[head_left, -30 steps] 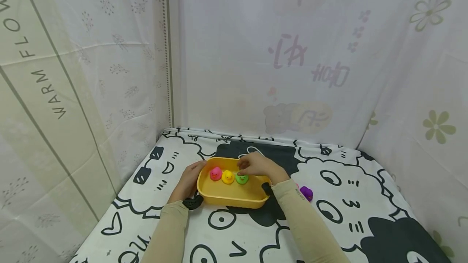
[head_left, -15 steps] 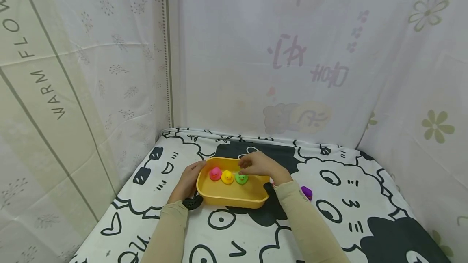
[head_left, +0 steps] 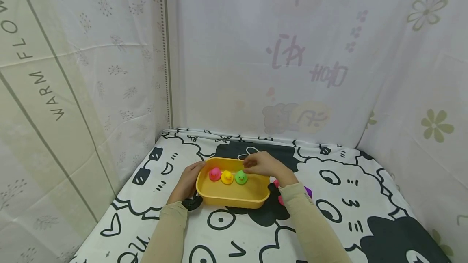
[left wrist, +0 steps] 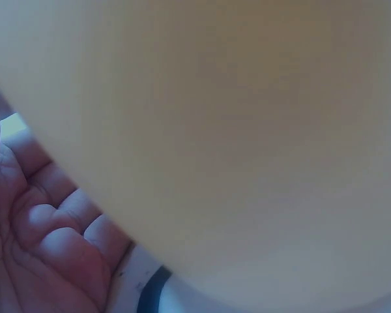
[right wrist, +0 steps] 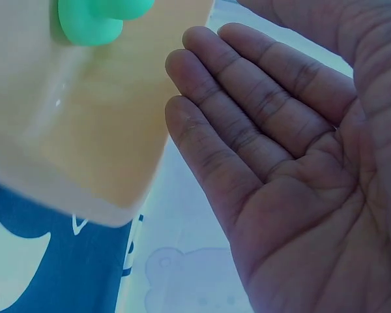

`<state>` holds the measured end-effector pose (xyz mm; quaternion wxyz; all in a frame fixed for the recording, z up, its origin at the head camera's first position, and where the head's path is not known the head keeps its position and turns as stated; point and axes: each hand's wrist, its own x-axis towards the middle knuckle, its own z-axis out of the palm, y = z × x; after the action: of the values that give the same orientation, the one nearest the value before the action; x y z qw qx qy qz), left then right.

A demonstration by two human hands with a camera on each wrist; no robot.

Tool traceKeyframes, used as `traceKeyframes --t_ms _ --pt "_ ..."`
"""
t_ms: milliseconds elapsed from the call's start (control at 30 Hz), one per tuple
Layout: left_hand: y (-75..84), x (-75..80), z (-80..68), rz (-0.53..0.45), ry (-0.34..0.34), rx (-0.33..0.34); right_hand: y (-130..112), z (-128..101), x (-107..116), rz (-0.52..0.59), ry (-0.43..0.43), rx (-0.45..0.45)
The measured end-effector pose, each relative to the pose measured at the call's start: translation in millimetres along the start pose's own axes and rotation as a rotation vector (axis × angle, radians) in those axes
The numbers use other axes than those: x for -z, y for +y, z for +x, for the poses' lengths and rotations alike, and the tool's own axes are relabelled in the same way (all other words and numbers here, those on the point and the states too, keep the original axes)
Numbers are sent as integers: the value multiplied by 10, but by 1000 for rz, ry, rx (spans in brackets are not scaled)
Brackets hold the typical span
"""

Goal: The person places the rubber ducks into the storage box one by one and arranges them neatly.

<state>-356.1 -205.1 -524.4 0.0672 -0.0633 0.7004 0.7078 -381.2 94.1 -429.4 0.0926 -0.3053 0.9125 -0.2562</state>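
sleeves: i see both forearms in beige sleeves [head_left: 172,226] coming in from the bottom edge over the cartoon-print sheet [head_left: 234,234].
left hand: my left hand [head_left: 188,182] lies against the left outer wall of the yellow tray [head_left: 230,198]; in the left wrist view the fingers [left wrist: 45,228] are curved along the tray wall, touching it. whether they actually clamp it i cannot tell.
right hand: my right hand [head_left: 265,164] hovers above the tray's far right corner, palm flat and fingers [right wrist: 247,111] straight in the right wrist view, with nothing in it.
tray: sits on the sheet between the two hands, near the middle of the bed.
ducks in tray: three small ducks in a row along the far side, pink duck [head_left: 215,173] on the left, yellow duck [head_left: 227,177] in the middle, green duck [head_left: 241,177] on the right, just beside the right hand's fingertips.
outside the tray: a purple toy [head_left: 308,191] and a bit of a pink toy [head_left: 280,200] lie on the sheet to the right, partly hidden by the right sleeve.
far: pale printed curtains [head_left: 256,52] wall in the bed.
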Motion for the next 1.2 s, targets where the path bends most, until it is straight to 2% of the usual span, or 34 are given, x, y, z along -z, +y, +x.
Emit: traceKeyframes --t_ms 433,667,833,1000,1200 --pt "-9 4 -1 -10 -5 -11 212 -155 77 51 73 -27" --pt "-2 0 -4 -18 -8 2 277 -296 140 83 98 -91" --pt "0 5 -13 -32 -13 3 325 -407 198 106 137 -97" --pt "-2 3 -8 -28 -11 -4 457 -526 220 136 173 -98" --pt "2 6 -18 -25 -1 26 666 -679 209 171 204 -139"
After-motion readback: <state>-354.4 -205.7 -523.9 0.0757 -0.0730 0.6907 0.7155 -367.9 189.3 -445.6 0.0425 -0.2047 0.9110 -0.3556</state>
